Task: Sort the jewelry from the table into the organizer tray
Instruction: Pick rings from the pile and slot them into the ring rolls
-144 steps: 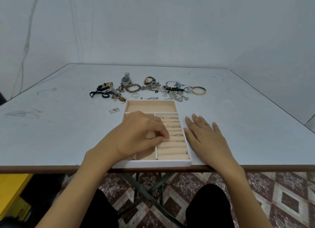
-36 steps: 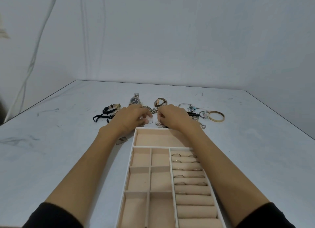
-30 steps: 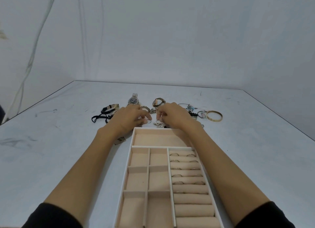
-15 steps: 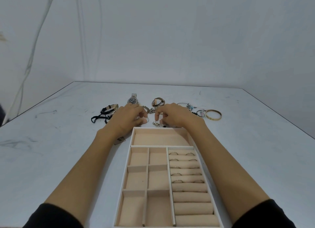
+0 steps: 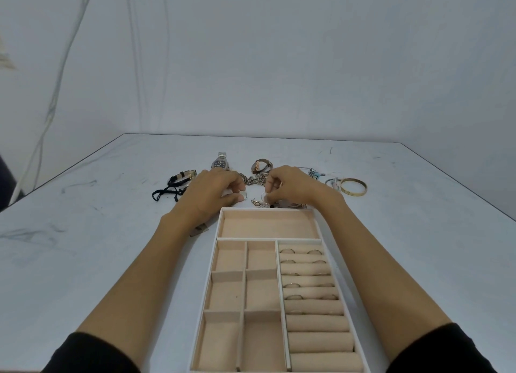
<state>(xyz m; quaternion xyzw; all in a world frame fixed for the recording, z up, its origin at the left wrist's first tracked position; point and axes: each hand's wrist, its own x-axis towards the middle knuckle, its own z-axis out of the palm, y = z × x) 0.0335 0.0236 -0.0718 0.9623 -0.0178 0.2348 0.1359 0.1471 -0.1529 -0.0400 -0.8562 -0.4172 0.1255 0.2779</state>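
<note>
The white table carries the organizer tray at the middle of its near edge. The tray's long axis runs straight toward the far edge, with the wide compartment farthest and the ring rolls down its right side. Just past the tray's far end both hands have curled fingers: the left hand pinches a thin hoop on the tabletop, and the right hand pinches a second hoop. Behind them the jewelry lies in a row parallel to the far edge, among it a black cord bracelet, a steel watch and a gold bangle. Slim rings sit in the far rolls.
</note>
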